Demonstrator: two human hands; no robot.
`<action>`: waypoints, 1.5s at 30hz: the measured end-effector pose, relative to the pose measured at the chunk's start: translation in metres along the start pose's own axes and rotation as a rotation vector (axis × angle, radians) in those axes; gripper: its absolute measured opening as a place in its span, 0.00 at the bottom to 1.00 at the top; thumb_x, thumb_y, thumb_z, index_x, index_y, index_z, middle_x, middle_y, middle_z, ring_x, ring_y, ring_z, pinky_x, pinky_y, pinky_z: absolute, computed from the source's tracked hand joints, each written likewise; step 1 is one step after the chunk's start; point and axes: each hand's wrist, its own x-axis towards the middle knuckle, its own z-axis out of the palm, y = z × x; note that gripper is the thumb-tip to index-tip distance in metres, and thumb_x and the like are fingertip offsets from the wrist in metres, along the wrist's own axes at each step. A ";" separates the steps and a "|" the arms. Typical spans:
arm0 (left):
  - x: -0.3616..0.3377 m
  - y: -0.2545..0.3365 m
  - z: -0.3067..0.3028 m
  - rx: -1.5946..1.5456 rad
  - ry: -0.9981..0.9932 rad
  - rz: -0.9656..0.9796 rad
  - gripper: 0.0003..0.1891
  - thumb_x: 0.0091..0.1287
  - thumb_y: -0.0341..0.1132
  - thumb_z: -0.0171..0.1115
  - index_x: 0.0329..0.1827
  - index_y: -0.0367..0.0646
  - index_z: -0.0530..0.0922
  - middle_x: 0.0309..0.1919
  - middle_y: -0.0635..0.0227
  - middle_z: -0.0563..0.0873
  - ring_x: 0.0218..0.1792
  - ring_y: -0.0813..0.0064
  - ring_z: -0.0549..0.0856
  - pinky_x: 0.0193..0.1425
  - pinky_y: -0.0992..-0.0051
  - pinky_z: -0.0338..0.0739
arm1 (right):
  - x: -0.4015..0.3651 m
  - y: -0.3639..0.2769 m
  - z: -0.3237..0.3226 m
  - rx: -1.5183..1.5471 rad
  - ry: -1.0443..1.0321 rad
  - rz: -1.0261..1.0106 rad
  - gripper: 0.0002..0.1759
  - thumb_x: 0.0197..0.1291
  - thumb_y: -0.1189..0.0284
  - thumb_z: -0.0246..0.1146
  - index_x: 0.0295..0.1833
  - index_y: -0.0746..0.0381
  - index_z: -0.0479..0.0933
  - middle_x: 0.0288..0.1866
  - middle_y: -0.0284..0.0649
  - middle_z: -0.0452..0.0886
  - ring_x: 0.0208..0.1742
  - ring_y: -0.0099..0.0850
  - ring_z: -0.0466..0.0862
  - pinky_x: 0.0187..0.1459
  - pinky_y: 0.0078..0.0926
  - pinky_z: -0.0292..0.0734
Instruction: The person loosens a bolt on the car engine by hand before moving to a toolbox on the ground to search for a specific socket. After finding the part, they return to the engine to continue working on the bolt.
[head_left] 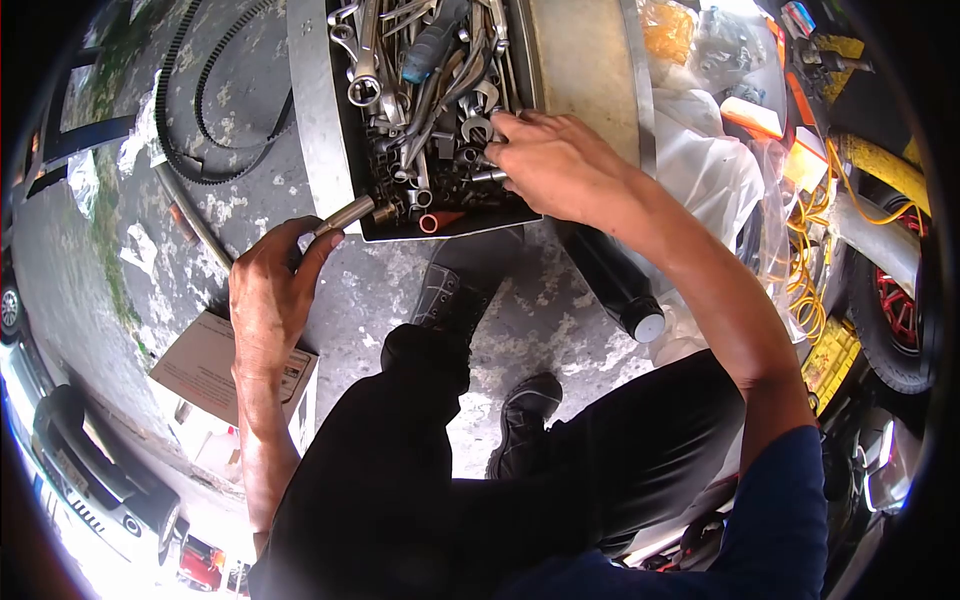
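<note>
My left hand [272, 280] is closed round a shiny metal tube [345, 215], like a long socket, its far end over the drawer's front corner. My right hand [560, 160] reaches over the right side of the tool drawer [450, 236], fingers bent down among the tools. A short shiny metal piece [487, 175] lies at those fingertips; whether it is gripped is hard to see. Close by is an open-end wrench [477, 129]. Ring wrenches [364, 90], a blue-handled tool [425, 58] and a red-orange tubular piece [440, 220] lie in the drawer among small sockets.
A black bottle [625, 290] lies below the drawer on the right. Toothed belts [170, 110] rest on the floor at left, above a cardboard box [205, 365]. Plastic bags [700, 170], yellow cable [805, 260] and a wheel [895, 310] crowd the right side.
</note>
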 end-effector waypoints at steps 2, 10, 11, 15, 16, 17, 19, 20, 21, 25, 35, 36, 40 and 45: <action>0.000 -0.005 0.001 0.003 0.010 0.023 0.18 0.71 0.46 0.73 0.52 0.40 0.88 0.37 0.54 0.92 0.35 0.59 0.93 0.44 0.64 0.85 | 0.005 -0.004 0.009 0.059 0.116 -0.090 0.11 0.63 0.75 0.65 0.50 0.64 0.86 0.56 0.48 0.81 0.60 0.48 0.85 0.59 0.46 0.82; -0.005 -0.013 0.009 -0.065 0.047 0.047 0.17 0.71 0.44 0.74 0.54 0.42 0.89 0.18 0.68 0.77 0.21 0.78 0.71 0.29 0.71 0.70 | 0.034 -0.014 0.044 0.033 0.150 -0.288 0.13 0.61 0.76 0.62 0.47 0.60 0.89 0.53 0.49 0.81 0.58 0.49 0.85 0.54 0.45 0.82; -0.006 -0.014 0.009 -0.064 0.049 0.055 0.17 0.71 0.44 0.74 0.54 0.42 0.89 0.18 0.68 0.77 0.21 0.78 0.71 0.29 0.71 0.70 | 0.037 -0.010 0.045 0.067 -0.015 -0.249 0.13 0.62 0.76 0.62 0.48 0.60 0.88 0.52 0.48 0.81 0.55 0.48 0.86 0.52 0.46 0.82; -0.007 -0.017 0.009 -0.059 0.038 0.014 0.17 0.71 0.45 0.74 0.54 0.43 0.89 0.18 0.67 0.77 0.21 0.78 0.72 0.29 0.70 0.70 | 0.032 -0.007 0.052 0.054 0.056 -0.178 0.13 0.63 0.76 0.61 0.51 0.60 0.87 0.51 0.47 0.81 0.54 0.47 0.87 0.51 0.46 0.83; -0.008 -0.017 0.008 -0.056 0.040 0.016 0.17 0.71 0.45 0.74 0.54 0.43 0.89 0.18 0.67 0.77 0.21 0.78 0.72 0.29 0.70 0.70 | 0.030 0.003 0.075 0.027 0.172 -0.188 0.14 0.63 0.76 0.61 0.51 0.60 0.87 0.51 0.47 0.81 0.53 0.47 0.87 0.51 0.45 0.83; -0.008 -0.018 0.008 -0.053 0.040 0.020 0.17 0.71 0.45 0.74 0.54 0.42 0.89 0.18 0.67 0.78 0.21 0.78 0.72 0.29 0.70 0.70 | 0.029 0.008 0.088 0.000 0.287 -0.195 0.14 0.64 0.76 0.61 0.52 0.60 0.87 0.51 0.46 0.81 0.53 0.46 0.87 0.51 0.45 0.83; -0.008 -0.020 0.010 -0.068 0.039 0.021 0.17 0.71 0.46 0.74 0.54 0.42 0.89 0.19 0.66 0.78 0.21 0.77 0.73 0.29 0.69 0.70 | 0.026 -0.001 0.061 0.040 0.080 -0.174 0.14 0.63 0.76 0.62 0.52 0.60 0.87 0.52 0.46 0.82 0.54 0.46 0.88 0.51 0.44 0.84; -0.008 -0.021 0.011 -0.076 0.040 0.020 0.18 0.71 0.46 0.74 0.54 0.42 0.89 0.19 0.65 0.78 0.21 0.77 0.73 0.29 0.69 0.70 | 0.027 -0.005 0.050 0.059 -0.023 -0.164 0.14 0.63 0.76 0.62 0.53 0.61 0.87 0.52 0.46 0.82 0.54 0.46 0.88 0.51 0.44 0.84; -0.007 -0.021 0.011 -0.076 0.040 0.024 0.18 0.71 0.46 0.74 0.54 0.41 0.89 0.19 0.65 0.79 0.21 0.77 0.73 0.29 0.69 0.71 | 0.028 -0.005 0.049 0.081 -0.017 -0.174 0.15 0.63 0.76 0.62 0.53 0.60 0.87 0.53 0.46 0.83 0.54 0.46 0.88 0.52 0.44 0.84; -0.005 -0.014 0.011 -0.077 0.029 0.042 0.19 0.71 0.47 0.73 0.54 0.41 0.89 0.20 0.65 0.79 0.21 0.76 0.73 0.29 0.69 0.71 | 0.036 -0.011 0.041 0.104 -0.140 -0.171 0.18 0.62 0.77 0.61 0.55 0.59 0.87 0.55 0.45 0.84 0.54 0.46 0.88 0.52 0.45 0.84; -0.004 0.000 -0.001 -0.015 -0.084 -0.129 0.18 0.71 0.46 0.73 0.54 0.40 0.88 0.39 0.55 0.92 0.33 0.63 0.91 0.43 0.65 0.84 | 0.022 -0.012 0.053 0.120 -0.018 -0.107 0.19 0.64 0.75 0.60 0.59 0.57 0.87 0.56 0.46 0.84 0.51 0.45 0.89 0.50 0.44 0.85; -0.006 0.000 0.000 -0.031 -0.061 -0.103 0.18 0.72 0.46 0.73 0.54 0.40 0.88 0.40 0.55 0.92 0.33 0.63 0.91 0.43 0.66 0.84 | 0.022 -0.012 0.051 0.123 0.003 -0.113 0.19 0.65 0.74 0.61 0.59 0.57 0.86 0.56 0.46 0.84 0.50 0.45 0.90 0.50 0.44 0.85; -0.006 -0.021 0.012 -0.082 0.058 0.065 0.18 0.73 0.45 0.72 0.57 0.42 0.88 0.23 0.65 0.86 0.20 0.79 0.76 0.28 0.71 0.71 | 0.023 -0.014 0.045 0.184 -0.016 -0.034 0.17 0.68 0.72 0.61 0.60 0.57 0.86 0.61 0.49 0.84 0.47 0.48 0.90 0.49 0.43 0.87; -0.007 -0.021 0.007 -0.087 0.011 -0.016 0.19 0.73 0.46 0.72 0.58 0.42 0.88 0.22 0.64 0.84 0.16 0.79 0.74 0.26 0.69 0.70 | 0.024 -0.017 0.049 0.287 0.133 -0.058 0.16 0.70 0.71 0.61 0.58 0.58 0.87 0.64 0.50 0.84 0.51 0.49 0.90 0.53 0.43 0.87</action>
